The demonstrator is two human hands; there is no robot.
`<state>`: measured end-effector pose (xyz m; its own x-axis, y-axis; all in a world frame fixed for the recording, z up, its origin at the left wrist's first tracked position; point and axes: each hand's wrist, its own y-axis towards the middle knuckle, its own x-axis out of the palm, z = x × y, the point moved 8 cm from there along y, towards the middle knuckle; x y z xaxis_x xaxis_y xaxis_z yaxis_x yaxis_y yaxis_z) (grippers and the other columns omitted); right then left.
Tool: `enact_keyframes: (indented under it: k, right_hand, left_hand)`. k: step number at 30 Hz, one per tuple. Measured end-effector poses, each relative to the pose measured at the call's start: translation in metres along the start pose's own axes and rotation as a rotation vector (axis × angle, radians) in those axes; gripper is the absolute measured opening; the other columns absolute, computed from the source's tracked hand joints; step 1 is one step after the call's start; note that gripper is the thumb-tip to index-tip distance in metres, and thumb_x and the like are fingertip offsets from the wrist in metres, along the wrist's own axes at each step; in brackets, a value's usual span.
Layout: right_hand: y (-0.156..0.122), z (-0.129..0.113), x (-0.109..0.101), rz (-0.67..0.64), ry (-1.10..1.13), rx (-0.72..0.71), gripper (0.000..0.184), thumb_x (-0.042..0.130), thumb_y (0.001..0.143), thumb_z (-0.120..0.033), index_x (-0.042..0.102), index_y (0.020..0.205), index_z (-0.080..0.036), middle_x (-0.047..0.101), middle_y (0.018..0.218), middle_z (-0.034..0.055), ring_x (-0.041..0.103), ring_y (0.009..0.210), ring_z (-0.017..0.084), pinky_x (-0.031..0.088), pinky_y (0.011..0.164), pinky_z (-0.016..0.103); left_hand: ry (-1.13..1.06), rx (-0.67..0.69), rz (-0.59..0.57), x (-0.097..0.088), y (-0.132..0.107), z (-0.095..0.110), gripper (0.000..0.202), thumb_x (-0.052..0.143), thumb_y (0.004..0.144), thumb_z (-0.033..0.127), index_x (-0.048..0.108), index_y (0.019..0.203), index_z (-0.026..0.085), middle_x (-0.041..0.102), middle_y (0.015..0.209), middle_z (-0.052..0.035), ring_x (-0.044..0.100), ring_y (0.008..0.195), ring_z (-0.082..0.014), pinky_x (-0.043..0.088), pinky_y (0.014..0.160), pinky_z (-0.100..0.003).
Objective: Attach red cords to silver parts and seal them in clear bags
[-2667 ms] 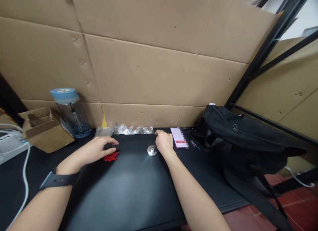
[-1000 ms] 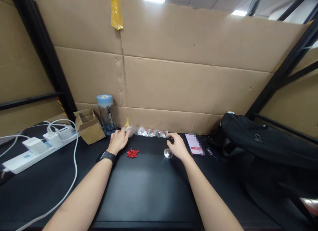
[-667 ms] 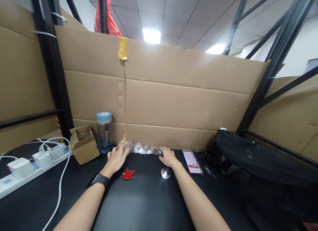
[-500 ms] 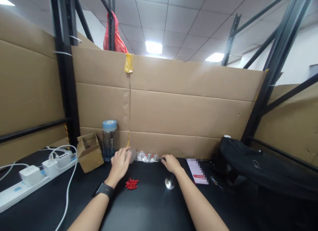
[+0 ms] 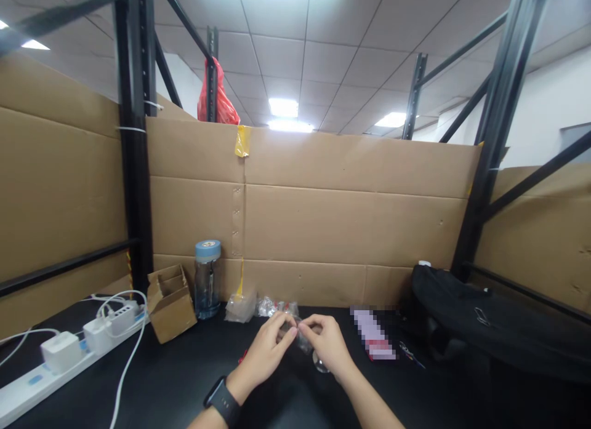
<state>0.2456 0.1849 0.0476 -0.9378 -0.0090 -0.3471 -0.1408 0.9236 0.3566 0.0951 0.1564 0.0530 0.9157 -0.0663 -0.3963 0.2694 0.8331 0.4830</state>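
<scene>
My left hand [image 5: 271,344] and my right hand [image 5: 327,344] meet over the middle of the black table, thumbs and fingertips pinched close together. Between them is a small clear plastic bag [image 5: 302,341], gripped at its upper edge; its contents are too blurred to tell. Beneath my right hand a round, shiny metal piece [image 5: 319,362] shows in part. The small red pieces [image 5: 242,356] are mostly hidden behind my left hand. Beyond the hands lie a clear plastic packet with silvery contents [image 5: 272,306] and a crumpled translucent bag [image 5: 241,307].
At the left stand a blue-lidded bottle [image 5: 207,284], an open cardboard box [image 5: 172,306] and a white power strip [image 5: 69,370] with cables. A phone [image 5: 373,333] and a black bag [image 5: 452,312] lie to the right. Cardboard [image 5: 309,220] walls the back.
Both hands have come back from the plastic packets toward me and together, now with a small clear bag between them. The left hand has let go of the translucent bag. The view has tilted up.
</scene>
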Motion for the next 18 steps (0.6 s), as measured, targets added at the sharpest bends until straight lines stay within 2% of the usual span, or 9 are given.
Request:
enact_keyframes:
  k: [3,7,10,12,15,17,18]
  right_hand:
    - [-0.007,0.012,0.006,-0.021,0.19,0.117,0.035,0.074,0.076,-0.048,0.077,0.075,-0.013,0.073,0.067,0.0083,0.059,0.054,0.016,0.04,0.052,0.025]
    - [-0.005,0.02,0.006,-0.03,0.28,0.131,0.032,0.081,0.07,-0.047,0.078,0.072,-0.015,0.075,0.075,0.0095,0.059,0.058,0.015,0.038,0.052,0.024]
    - [-0.001,0.029,-0.002,-0.032,0.31,0.182,0.029,0.08,0.071,-0.046,0.08,0.076,-0.017,0.075,0.077,0.0094,0.058,0.056,0.015,0.038,0.051,0.025]
    - [0.001,0.032,-0.009,-0.033,0.294,0.19,0.03,0.077,0.074,-0.047,0.081,0.078,-0.018,0.074,0.076,0.0088,0.056,0.053,0.015,0.037,0.05,0.026]
    - [0.002,0.018,-0.02,-0.052,0.113,0.064,0.028,0.073,0.077,-0.045,0.081,0.078,-0.019,0.072,0.071,0.0072,0.058,0.057,0.017,0.04,0.054,0.028]
    - [-0.001,0.0,-0.022,-0.121,-0.059,-0.103,0.023,0.072,0.079,-0.04,0.081,0.075,-0.02,0.071,0.072,0.0064,0.062,0.067,0.02,0.044,0.063,0.03]
    - [-0.002,-0.008,-0.022,-0.144,-0.113,-0.169,0.022,0.07,0.081,-0.039,0.081,0.073,-0.021,0.07,0.072,0.006,0.063,0.07,0.021,0.045,0.066,0.031]
  left_hand:
    - [-0.082,-0.037,0.031,-0.003,0.002,-0.011,0.028,0.06,0.093,0.044,0.063,0.107,0.021,0.064,0.094,-0.0028,0.065,0.072,-0.0143,0.052,0.068,-0.025]
    - [-0.083,0.004,0.024,-0.006,0.006,-0.015,0.017,0.068,0.087,0.035,0.073,0.092,0.02,0.067,0.091,-0.0058,0.068,0.081,-0.0186,0.054,0.074,-0.027]
    - [-0.011,0.008,0.032,-0.014,0.006,-0.01,0.013,0.068,0.087,0.031,0.077,0.089,0.023,0.071,0.089,-0.0062,0.069,0.082,-0.02,0.055,0.077,-0.029]
    - [0.08,0.053,0.003,-0.016,0.004,0.003,0.012,0.066,0.087,0.028,0.078,0.087,0.025,0.072,0.089,-0.0056,0.068,0.085,-0.0206,0.053,0.081,-0.03]
    - [0.239,0.14,-0.058,-0.014,0.0,0.023,0.017,0.063,0.089,0.027,0.077,0.079,0.025,0.072,0.094,-0.0054,0.066,0.095,-0.0221,0.049,0.092,-0.034]
    - [0.298,0.135,-0.05,-0.012,-0.001,0.025,0.026,0.057,0.094,0.032,0.075,0.077,0.024,0.071,0.094,-0.0059,0.065,0.097,-0.0229,0.047,0.095,-0.037]
    - [0.307,0.121,-0.033,-0.011,-0.002,0.022,0.027,0.054,0.095,0.034,0.074,0.081,0.024,0.071,0.096,-0.0064,0.065,0.099,-0.0236,0.046,0.097,-0.038]
